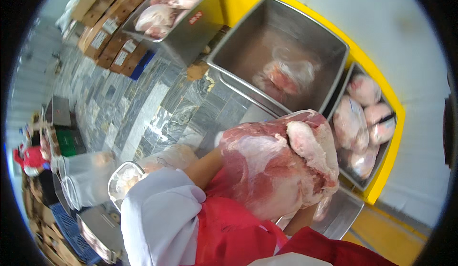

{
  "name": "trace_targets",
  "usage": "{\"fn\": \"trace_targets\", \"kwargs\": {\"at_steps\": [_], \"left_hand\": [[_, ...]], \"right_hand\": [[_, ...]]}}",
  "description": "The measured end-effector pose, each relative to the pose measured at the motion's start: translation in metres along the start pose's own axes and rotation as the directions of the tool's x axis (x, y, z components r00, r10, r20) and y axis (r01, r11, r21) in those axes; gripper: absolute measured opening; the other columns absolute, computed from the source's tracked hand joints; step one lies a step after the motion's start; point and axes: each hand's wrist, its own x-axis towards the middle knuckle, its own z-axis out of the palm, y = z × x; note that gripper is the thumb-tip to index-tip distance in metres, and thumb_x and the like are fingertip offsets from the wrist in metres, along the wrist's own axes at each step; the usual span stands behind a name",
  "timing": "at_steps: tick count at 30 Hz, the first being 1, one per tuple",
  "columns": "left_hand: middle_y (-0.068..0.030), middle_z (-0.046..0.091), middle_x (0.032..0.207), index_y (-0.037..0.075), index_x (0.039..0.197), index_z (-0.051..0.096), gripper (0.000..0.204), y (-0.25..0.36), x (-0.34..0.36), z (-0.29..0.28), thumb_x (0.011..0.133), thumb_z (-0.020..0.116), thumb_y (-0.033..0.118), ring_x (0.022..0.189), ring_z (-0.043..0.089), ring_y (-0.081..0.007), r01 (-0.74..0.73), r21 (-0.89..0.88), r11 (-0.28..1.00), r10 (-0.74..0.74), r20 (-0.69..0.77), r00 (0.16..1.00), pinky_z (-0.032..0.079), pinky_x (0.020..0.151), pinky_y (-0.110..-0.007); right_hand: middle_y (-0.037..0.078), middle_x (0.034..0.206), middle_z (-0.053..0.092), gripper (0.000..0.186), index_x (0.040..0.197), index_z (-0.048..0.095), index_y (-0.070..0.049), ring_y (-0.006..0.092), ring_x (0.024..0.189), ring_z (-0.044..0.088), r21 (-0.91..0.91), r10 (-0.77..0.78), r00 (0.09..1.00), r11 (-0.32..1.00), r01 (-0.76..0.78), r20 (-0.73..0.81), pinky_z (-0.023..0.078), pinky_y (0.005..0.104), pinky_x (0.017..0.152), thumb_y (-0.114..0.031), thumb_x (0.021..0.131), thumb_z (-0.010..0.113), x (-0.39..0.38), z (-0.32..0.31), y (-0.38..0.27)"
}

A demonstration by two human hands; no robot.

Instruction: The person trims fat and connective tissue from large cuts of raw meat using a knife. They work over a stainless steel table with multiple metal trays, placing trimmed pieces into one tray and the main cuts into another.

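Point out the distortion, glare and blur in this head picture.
In the head view, black fills the corners and the yellow edging bows with the fisheye; in the head view, pale glints mark the clear plastic in the steel tub; in the head view, the large meat piece looks fairly clear, the distant person in red soft.

A person in a red apron (224,232) and white sleeve (157,208) cradles a large cut of meat (267,170) between both forearms (202,168), hands hidden, near a deep steel bin (267,22) holding a plastic-wrapped piece (286,77). More meat lies in a right-hand bin (350,177) and an upper-left bin (195,32), the latter beside stacked cartons (107,32) on a grey tiled floor (143,108).
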Motion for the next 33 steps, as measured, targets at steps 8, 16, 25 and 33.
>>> {"fn": "trace_targets", "kwargs": {"at_steps": [8, 16, 25, 33], "left_hand": [[-0.0136, 0.035, 0.151, 0.004, 0.148, 0.029, 0.075, 0.184, -0.063, -0.113, 0.092, 0.048, 0.049, 0.139, 0.031, -0.0320, -0.221, -0.284, 0.933, 0.200, -0.098, 0.975, 0.026, 0.115, -0.049], [-0.0139, 0.032, 0.152, 0.003, 0.149, 0.027, 0.078, 0.346, -0.118, -0.186, 0.091, 0.049, 0.050, 0.140, 0.029, -0.0327, -0.462, -0.375, 0.804, 0.371, -0.290, 0.882, 0.025, 0.116, -0.051], [-0.0142, 0.029, 0.154, 0.003, 0.150, 0.025, 0.082, 0.473, -0.084, -0.178, 0.089, 0.051, 0.051, 0.142, 0.026, -0.0335, -0.550, -0.492, 0.675, 0.446, -0.321, 0.835, 0.023, 0.116, -0.053], [-0.0145, 0.027, 0.156, 0.003, 0.151, 0.022, 0.086, 0.626, -0.007, -0.122, 0.088, 0.053, 0.052, 0.144, 0.024, -0.0342, -0.479, -0.561, 0.676, 0.412, -0.252, 0.876, 0.022, 0.116, -0.054]], "right_hand": [[0.006, 0.092, 0.065, 0.023, 0.106, 0.061, -0.002, 0.0185, 0.080, 0.063, -0.158, 0.077, 0.934, 0.987, -0.022, 0.348, 0.053, 0.0303, 0.076, -0.018, 0.093, 0.049, -0.037, 0.281, 0.071], [0.005, 0.089, 0.065, 0.022, 0.104, 0.061, -0.002, 0.0178, 0.078, 0.062, -0.203, 0.199, 0.796, 0.974, -0.097, 0.572, 0.053, 0.0293, 0.073, -0.017, 0.093, 0.049, -0.055, 0.485, 0.178], [0.005, 0.086, 0.064, 0.021, 0.103, 0.060, -0.003, 0.0169, 0.074, 0.062, -0.202, -0.174, 0.508, 0.773, 0.601, 0.843, 0.054, 0.0281, 0.070, -0.017, 0.093, 0.048, -0.022, 0.651, 0.195], [0.013, 0.115, 0.065, 0.046, 0.123, 0.059, -0.004, 0.0256, 0.105, 0.063, -0.115, 0.256, 0.468, 0.944, -0.309, 0.846, 0.047, 0.0404, 0.099, -0.034, 0.094, 0.041, -0.129, 0.890, 0.122]]}}
